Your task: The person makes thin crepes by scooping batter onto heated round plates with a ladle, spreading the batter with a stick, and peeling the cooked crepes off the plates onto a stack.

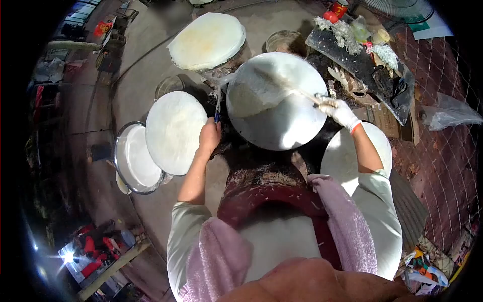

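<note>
My right hand, in a white glove, is closed around a pale thin stick that reaches over a round metal griddle. The stick's far end is blurred. A greyish patch covers the griddle's left part, and bright sunlight falls on its lower right. Left of the griddle, my bare left hand has its fingers curled by a small blue object; what it grips is mostly hidden. A round white sheet lies just beside that hand, partly over a metal basin with whitish contents.
Behind the griddle is a round stack of pale sheets. Another white round lies under my right forearm. A dark board holds clutter and a red can. Wire mesh runs along the right.
</note>
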A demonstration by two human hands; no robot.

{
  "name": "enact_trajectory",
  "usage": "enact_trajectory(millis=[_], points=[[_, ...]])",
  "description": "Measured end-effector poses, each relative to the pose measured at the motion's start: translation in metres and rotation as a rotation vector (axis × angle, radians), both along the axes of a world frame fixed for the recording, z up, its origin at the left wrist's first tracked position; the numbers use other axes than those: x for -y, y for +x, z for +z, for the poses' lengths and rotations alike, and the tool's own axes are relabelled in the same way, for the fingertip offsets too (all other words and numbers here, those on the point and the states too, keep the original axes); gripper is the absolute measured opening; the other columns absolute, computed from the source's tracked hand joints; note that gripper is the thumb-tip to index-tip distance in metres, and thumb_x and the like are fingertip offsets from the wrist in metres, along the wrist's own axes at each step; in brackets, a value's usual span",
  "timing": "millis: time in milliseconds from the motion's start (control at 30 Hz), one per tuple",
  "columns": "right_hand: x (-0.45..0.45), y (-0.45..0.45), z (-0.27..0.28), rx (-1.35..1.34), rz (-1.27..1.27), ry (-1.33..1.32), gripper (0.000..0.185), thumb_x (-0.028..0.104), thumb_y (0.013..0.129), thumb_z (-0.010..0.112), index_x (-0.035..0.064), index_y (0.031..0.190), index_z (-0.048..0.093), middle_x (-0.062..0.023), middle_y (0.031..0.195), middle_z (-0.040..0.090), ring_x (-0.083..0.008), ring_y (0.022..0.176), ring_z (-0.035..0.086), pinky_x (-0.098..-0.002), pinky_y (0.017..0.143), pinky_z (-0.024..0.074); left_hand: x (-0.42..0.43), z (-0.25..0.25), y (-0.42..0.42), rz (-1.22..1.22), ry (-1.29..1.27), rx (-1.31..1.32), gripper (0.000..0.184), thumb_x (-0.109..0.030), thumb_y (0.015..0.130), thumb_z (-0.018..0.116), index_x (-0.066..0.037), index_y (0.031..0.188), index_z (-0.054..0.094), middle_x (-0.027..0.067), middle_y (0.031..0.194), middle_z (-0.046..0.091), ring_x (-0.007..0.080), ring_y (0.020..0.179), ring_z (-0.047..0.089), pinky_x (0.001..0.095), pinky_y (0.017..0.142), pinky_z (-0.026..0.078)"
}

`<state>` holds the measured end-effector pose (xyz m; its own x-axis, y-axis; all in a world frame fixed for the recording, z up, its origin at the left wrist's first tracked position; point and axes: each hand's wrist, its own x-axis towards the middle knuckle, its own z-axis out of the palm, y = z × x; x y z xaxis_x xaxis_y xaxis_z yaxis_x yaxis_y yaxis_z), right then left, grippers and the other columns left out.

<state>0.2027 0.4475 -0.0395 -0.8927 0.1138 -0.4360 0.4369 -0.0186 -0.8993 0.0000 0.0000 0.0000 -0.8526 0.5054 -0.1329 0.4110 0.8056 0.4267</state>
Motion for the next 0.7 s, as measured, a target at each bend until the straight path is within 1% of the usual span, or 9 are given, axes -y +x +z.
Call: enact_trajectory(millis=[67, 100, 200, 333, 400, 500, 567, 633, 700], points=[[0.002, -0.013, 0.010, -0.144, 0.035, 0.151, 0.030, 0.009, 0.087, 0.067, -0.0002, 0.115, 0.065, -0.0051, 0.109, 0.067, -0.0113, 0.102, 0.060, -0.0236, 0.089, 0.0474, -0.010, 0.007, 0.004, -0.023, -0.039, 0.002, 0.020, -0.015, 0.091, 0.056, 0.002, 0.100, 0.052, 0.0309, 0.077, 0.061, 0.0471, 0.075, 0.061, 0.0523, 0.065, 0.049], [0.036, -0.020, 0.018, 0.007, -0.032, -0.282, 0.025, 0.011, 0.087, 0.068, 0.0006, 0.110, 0.068, -0.0023, 0.097, 0.068, -0.0067, 0.087, 0.060, -0.0205, 0.073, 0.0479, 0.013, 0.020, 0.008, -0.040, -0.123, -0.003, 0.019, -0.015, 0.091, 0.056, 0.002, 0.100, 0.052, 0.0307, 0.077, 0.061, 0.0474, 0.074, 0.061, 0.0525, 0.065, 0.049], [0.036, -0.006, -0.013, 0.158, 0.115, -0.336, 0.029, 0.014, 0.087, 0.069, 0.0031, 0.114, 0.067, 0.0024, 0.088, 0.066, -0.0024, 0.061, 0.045, -0.0189, 0.053, 0.0353, 0.035, 0.026, 0.045, -0.077, -0.185, 0.051, 0.017, -0.014, 0.091, 0.054, 0.002, 0.098, 0.052, 0.0301, 0.076, 0.061, 0.0482, 0.073, 0.060, 0.0531, 0.064, 0.048], [0.051, 0.040, 0.050, 0.332, 0.090, -0.288, 0.037, 0.010, 0.083, 0.073, 0.0033, 0.119, 0.064, -0.0005, 0.091, 0.068, -0.0032, 0.067, 0.053, -0.0187, 0.056, 0.0398, 0.070, 0.002, 0.091, -0.365, -0.347, -0.012, 0.017, -0.019, 0.091, 0.053, -0.003, 0.096, 0.049, 0.0255, 0.070, 0.061, 0.0453, 0.067, 0.061, 0.0543, 0.058, 0.049], [0.066, 0.087, 0.040, 0.339, 0.007, -0.209, 0.042, 0.007, 0.082, 0.074, 0.0012, 0.121, 0.061, -0.0037, 0.093, 0.068, -0.0063, 0.072, 0.058, -0.0202, 0.062, 0.0477, 0.124, -0.102, 0.115, -0.618, -0.325, -0.022, 0.014, -0.018, 0.091, 0.051, -0.005, 0.095, 0.050, 0.0237, 0.071, 0.060, 0.0450, 0.067, 0.060, 0.0536, 0.057, 0.048], [0.143, 0.141, -0.019, 0.085, -0.474, -0.962, 0.035, 0.016, 0.088, 0.068, 0.0006, 0.119, 0.059, -0.0044, 0.094, 0.067, -0.0066, 0.065, 0.058, -0.0197, 0.051, 0.0480, 0.071, 0.008, 0.111, -0.282, -0.070, 0.416, 0.013, -0.016, 0.092, 0.053, -0.003, 0.094, 0.052, 0.0241, 0.075, 0.059, 0.0450, 0.073, 0.060, 0.0490, 0.059, 0.047], [0.210, 0.109, 0.026, 0.308, -0.420, -0.865, 0.031, 0.022, 0.092, 0.064, 0.0012, 0.115, 0.058, -0.0029, 0.085, 0.064, -0.0062, 0.059, 0.055, -0.0184, 0.044, 0.0452, 0.068, 0.031, 0.087, -0.384, 0.155, 0.514, 0.015, -0.016, 0.092, 0.056, -0.002, 0.096, 0.053, 0.0251, 0.076, 0.059, 0.0448, 0.076, 0.061, 0.0481, 0.060, 0.046], [0.277, 0.057, 0.014, 0.024, -0.595, -0.856, 0.030, 0.025, 0.092, 0.064, 0.0023, 0.111, 0.058, -0.0014, 0.077, 0.060, -0.0061, 0.054, 0.053, -0.0188, 0.040, 0.0429, 0.080, 0.053, 0.069, -0.358, 0.324, 0.378, 0.017, -0.015, 0.093, 0.058, 0.000, 0.100, 0.054, 0.0186, 0.070, 0.058, 0.0307, 0.063, 0.061, 0.0378, 0.058, 0.045], [0.330, 0.000, 0.032, 0.014, -0.510, -0.808, 0.030, 0.029, 0.095, 0.060, 0.0055, 0.113, 0.057, 0.0019, 0.070, 0.057, -0.0050, 0.045, 0.044, -0.0199, 0.038, 0.0382, 0.102, 0.065, 0.050, -0.245, 0.428, 0.344, 0.014, -0.012, 0.094, 0.056, 0.000, 0.101, 0.056, 0.0209, 0.076, 0.060, 0.0371, 0.068, 0.059, 0.0398, 0.062, 0.046]])
